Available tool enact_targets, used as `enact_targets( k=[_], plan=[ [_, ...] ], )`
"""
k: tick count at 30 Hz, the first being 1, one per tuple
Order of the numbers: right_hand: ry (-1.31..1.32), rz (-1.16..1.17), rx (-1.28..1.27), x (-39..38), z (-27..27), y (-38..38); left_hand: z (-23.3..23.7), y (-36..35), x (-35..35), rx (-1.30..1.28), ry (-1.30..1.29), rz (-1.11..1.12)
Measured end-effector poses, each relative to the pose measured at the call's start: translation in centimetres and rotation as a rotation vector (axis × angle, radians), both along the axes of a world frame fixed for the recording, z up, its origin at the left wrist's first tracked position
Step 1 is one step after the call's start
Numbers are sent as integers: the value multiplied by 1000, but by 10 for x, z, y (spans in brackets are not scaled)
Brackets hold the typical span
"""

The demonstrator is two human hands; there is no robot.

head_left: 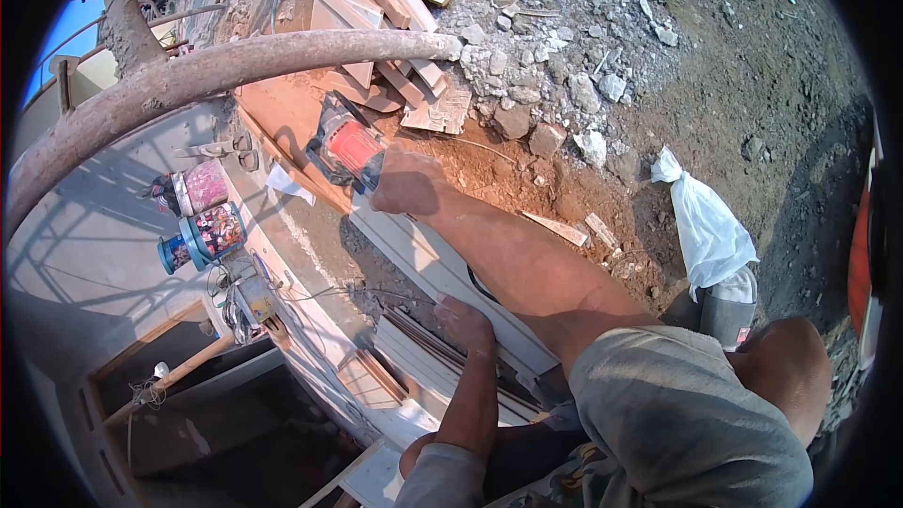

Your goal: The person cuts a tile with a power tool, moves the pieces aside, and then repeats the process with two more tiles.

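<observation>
My right hand (pixel 410 181) grips a red circular saw (pixel 354 145) by its dark rear handle, with the arm stretched forward. The saw sits at the far end of a long white board (pixel 423 259), where brown sawdust covers the surroundings. My left hand (pixel 464 323) is closer to my body, fingers bent at the side edge of the same board. Part of its grip is hidden from this angle. Beside that hand lie more white strips (pixel 419 362) in a stack.
Cut timber (pixel 376 14) is piled beyond the saw, under a thick curved pole (pixel 282 56). Rubble (pixel 583 89) and a white bag (pixel 701 226) lie to the right. At left stand a blue bucket (pixel 214 230), a pink bucket (pixel 202 186) and tangled wires (pixel 235 306).
</observation>
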State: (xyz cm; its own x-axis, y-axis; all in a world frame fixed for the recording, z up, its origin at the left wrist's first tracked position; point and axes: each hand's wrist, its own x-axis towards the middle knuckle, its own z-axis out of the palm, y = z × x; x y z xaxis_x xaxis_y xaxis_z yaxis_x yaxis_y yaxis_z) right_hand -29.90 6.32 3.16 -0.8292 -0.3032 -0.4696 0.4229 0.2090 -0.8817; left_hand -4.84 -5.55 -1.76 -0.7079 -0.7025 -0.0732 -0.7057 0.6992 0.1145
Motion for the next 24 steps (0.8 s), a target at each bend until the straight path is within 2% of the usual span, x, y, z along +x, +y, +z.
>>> enact_targets(
  k=[2, 3, 5, 9, 11, 12, 14, 17, 19, 20, 21, 23, 24],
  plan=[
    [-46, 14, 9, -2, 1, 0, 2, 4, -4, 102, 61, 151],
    [-38, 6, 17, -2, 1, 0, -4, -5, 0, 98, 38, 145],
    [-28, 2, 38, -1, -1, -3, -24, -34, 16, 26, -54, -58],
    [-12, 18, 34, 9, -3, -3, -24, -36, 17, 19, -194, -71],
    [-5, -1, 14, 16, -1, -1, -6, -9, -2, 133, -25, 261],
    [-45, 9, 13, 15, 3, 0, -13, -21, 4, 139, -26, 242],
    [-67, 11, 22, 11, 4, 5, -48, -61, 26, -234, -363, -281],
    [-58, -1, 5, 18, 3, 6, -77, -89, 39, -205, -275, -189],
    [-39, -13, -12, 23, 4, 2, -81, -106, 46, -173, -206, -87],
    [-25, -24, 5, 21, 5, 3, -78, -91, 32, -136, -156, -33],
    [-21, -41, 13, 21, 5, 2, -69, -77, 25, -122, -149, -37],
    [-22, -45, 15, 25, 2, 0, -44, -53, 22, -321, -387, -270],
    [-30, -21, -1, 25, 3, 2, -47, -60, 28, -327, -391, -260]
  ],
)
